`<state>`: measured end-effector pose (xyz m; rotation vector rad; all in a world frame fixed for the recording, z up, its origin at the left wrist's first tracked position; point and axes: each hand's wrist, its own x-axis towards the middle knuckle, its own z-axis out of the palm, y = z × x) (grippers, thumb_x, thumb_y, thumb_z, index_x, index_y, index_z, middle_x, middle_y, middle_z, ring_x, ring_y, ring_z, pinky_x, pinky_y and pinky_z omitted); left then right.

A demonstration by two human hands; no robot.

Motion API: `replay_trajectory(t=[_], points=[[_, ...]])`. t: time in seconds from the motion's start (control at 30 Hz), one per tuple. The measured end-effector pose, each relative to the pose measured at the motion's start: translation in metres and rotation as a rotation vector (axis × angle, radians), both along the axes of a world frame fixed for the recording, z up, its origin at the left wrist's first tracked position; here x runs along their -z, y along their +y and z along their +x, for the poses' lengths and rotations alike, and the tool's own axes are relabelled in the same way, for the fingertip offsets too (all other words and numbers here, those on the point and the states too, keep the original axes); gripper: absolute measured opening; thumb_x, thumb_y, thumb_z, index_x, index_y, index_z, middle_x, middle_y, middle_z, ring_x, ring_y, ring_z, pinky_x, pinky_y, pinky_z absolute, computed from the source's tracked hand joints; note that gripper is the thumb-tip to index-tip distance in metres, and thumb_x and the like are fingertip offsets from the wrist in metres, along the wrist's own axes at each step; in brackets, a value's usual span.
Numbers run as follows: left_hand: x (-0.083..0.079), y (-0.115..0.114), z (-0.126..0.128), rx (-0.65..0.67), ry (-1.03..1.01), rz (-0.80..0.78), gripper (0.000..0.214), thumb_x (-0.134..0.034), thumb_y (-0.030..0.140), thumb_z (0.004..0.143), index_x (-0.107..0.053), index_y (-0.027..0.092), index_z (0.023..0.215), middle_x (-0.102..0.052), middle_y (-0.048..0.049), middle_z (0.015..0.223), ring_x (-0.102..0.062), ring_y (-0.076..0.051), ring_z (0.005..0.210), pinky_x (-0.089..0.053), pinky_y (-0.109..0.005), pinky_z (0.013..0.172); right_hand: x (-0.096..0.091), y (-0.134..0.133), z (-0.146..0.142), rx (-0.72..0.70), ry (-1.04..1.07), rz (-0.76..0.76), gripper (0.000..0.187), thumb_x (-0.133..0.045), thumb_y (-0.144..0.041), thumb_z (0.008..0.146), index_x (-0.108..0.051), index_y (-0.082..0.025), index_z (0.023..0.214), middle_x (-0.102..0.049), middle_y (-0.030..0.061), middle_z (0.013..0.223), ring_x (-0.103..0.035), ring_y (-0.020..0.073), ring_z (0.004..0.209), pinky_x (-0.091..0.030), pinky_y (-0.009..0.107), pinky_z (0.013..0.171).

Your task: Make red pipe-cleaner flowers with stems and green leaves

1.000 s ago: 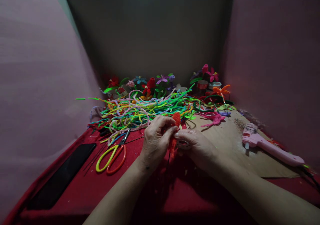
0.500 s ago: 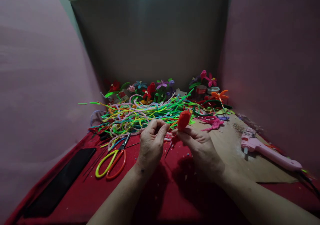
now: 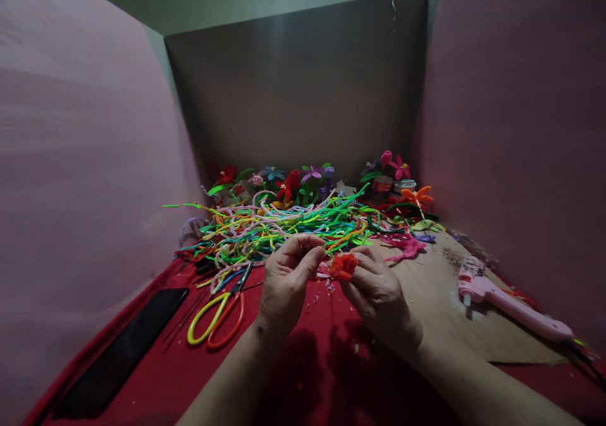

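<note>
In the middle of the head view, my right hand (image 3: 381,287) is closed around a fuzzy red-orange pipe cleaner flower (image 3: 343,266), its head facing me. Just left of the flower, my left hand (image 3: 291,278) has thumb and forefinger pinched together. Whatever lies between those fingertips is too small to make out. Both hands hover above a red cloth (image 3: 303,385), a short gap apart. Scissors (image 3: 225,319) with one yellow and one red handle loop rest to the left of my left hand.
Behind the hands spreads a heap of colourful pipe cleaners (image 3: 279,224), with finished pipe cleaner flowers (image 3: 286,186) at the back. A pink glue gun (image 3: 514,303) lies on a brown board (image 3: 440,312) at right. A flat black object (image 3: 125,350) lies at left.
The red flower has tipped from upright to facing me and dropped lower as my right hand turned. My left hand keeps its pinch. The camera view has tilted slightly up.
</note>
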<state>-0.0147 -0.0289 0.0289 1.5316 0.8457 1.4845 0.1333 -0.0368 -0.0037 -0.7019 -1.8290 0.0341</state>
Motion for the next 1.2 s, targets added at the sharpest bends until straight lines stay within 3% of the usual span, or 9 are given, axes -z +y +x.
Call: replay_trajectory(t=[0.17, 0.27, 0.4, 0.5, 0.73, 0.87, 0.97, 1.2], points=[[-0.011, -0.007, -0.014, 0.267, 0.069, 0.099, 0.032, -0.067, 0.038, 0.07, -0.066, 0.024, 0.099, -0.055, -0.0052, 0.089, -0.053, -0.016, 0.081, -0.046, -0.028, 0.072, 0.0, 0.0, -0.001, -0.03, -0.031, 0.024, 0.027, -0.05, -0.007, 0.08, -0.061, -0.024, 0.098, -0.065, 0.0038, 0.09, -0.048, 0.0192, 0.083, -0.044, 0.036, 0.072], [-0.018, -0.01, -0.018, 0.337, 0.156, 0.156, 0.039, -0.071, 0.044, 0.064, -0.069, 0.024, 0.097, -0.053, -0.0084, 0.101, -0.05, -0.023, 0.097, -0.044, -0.035, 0.086, 0.001, -0.001, -0.002, -0.043, -0.051, 0.046, 0.029, -0.052, -0.007, 0.079, -0.061, -0.025, 0.1, -0.066, 0.0029, 0.093, -0.048, 0.0195, 0.084, -0.045, 0.036, 0.072], [-0.019, -0.009, -0.021, 0.371, 0.2, 0.172, 0.035, -0.068, 0.043, 0.067, -0.069, 0.023, 0.095, -0.052, -0.0088, 0.098, -0.05, -0.023, 0.097, -0.042, -0.036, 0.086, 0.001, -0.001, -0.002, 0.007, -0.116, 0.083, 0.023, -0.054, -0.009, 0.079, -0.062, -0.021, 0.097, -0.068, 0.0037, 0.098, -0.048, 0.0191, 0.081, -0.044, 0.035, 0.071], [-0.021, -0.007, -0.025, 0.343, 0.201, 0.179, 0.028, -0.063, 0.042, 0.073, -0.07, 0.02, 0.09, -0.053, -0.0079, 0.092, -0.05, -0.021, 0.092, -0.041, -0.036, 0.085, 0.001, 0.0, -0.002, 0.073, -0.186, 0.131, 0.02, -0.053, -0.01, 0.081, -0.061, -0.019, 0.097, -0.068, 0.0041, 0.1, -0.048, 0.0182, 0.081, -0.044, 0.034, 0.07], [-0.026, -0.007, -0.037, 0.201, 0.331, 0.138, 0.008, -0.063, 0.023, 0.075, -0.068, 0.017, 0.074, -0.058, -0.0045, 0.083, -0.052, -0.018, 0.086, -0.04, -0.031, 0.083, 0.002, 0.002, -0.001, 0.247, -0.371, 0.203, 0.015, -0.049, -0.015, 0.085, -0.064, -0.016, 0.088, -0.066, 0.0052, 0.077, -0.048, 0.0172, 0.075, -0.043, 0.032, 0.066], [-0.026, -0.011, -0.045, 0.165, 0.435, 0.141, 0.007, -0.063, 0.021, 0.076, -0.065, 0.016, 0.071, -0.057, -0.0032, 0.08, -0.053, -0.016, 0.082, -0.04, -0.03, 0.08, 0.005, 0.002, -0.001, 0.279, -0.431, 0.268, 0.016, -0.048, -0.015, 0.085, -0.063, -0.015, 0.093, -0.067, 0.006, 0.085, -0.048, 0.0181, 0.077, -0.042, 0.032, 0.066], [-0.029, -0.016, -0.049, 0.141, 0.565, 0.218, 0.007, -0.06, 0.021, 0.079, -0.064, 0.016, 0.075, -0.056, -0.0031, 0.081, -0.051, -0.015, 0.082, -0.04, -0.03, 0.079, 0.008, 0.001, -0.001, 0.284, -0.46, 0.272, 0.017, -0.049, -0.016, 0.085, -0.063, -0.015, 0.094, -0.066, 0.0068, 0.093, -0.047, 0.0184, 0.078, -0.042, 0.033, 0.067], [-0.037, -0.031, -0.047, 0.018, 1.016, 0.506, 0.012, -0.045, 0.012, 0.085, -0.052, 0.015, 0.076, -0.053, -0.004, 0.082, -0.045, -0.015, 0.081, -0.037, -0.031, 0.076, 0.006, -0.001, -0.003, 0.26, -0.492, 0.251, 0.016, -0.049, -0.016, 0.085, -0.064, -0.014, 0.088, -0.064, 0.0062, 0.077, -0.047, 0.0188, 0.076, -0.04, 0.033, 0.065]])
